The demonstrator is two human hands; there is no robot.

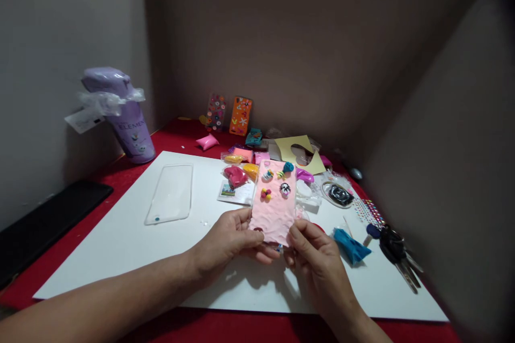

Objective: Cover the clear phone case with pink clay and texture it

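A phone case (276, 217) covered in rippled pink clay is held up above the white board (132, 257). Small clay figures in blue, yellow, red and black-and-white sit on its upper half. My left hand (235, 238) grips the lower left corner, thumb on the front and fingers behind. My right hand (316, 249) pinches the lower right corner between thumb and fingers. A second phone case (171, 193), clear and undecorated, lies flat on the board to the left. A blue clay packet (351, 246) lies right of my right hand.
Several clay packets (235, 176) and a yellow card with a cut-out (287, 144) crowd the back. Keys (396, 252) and rhinestones (370, 213) lie at the right. A wrapped purple tumbler (131, 128) stands back left. Decorated orange case (241, 116) leans near the wall.
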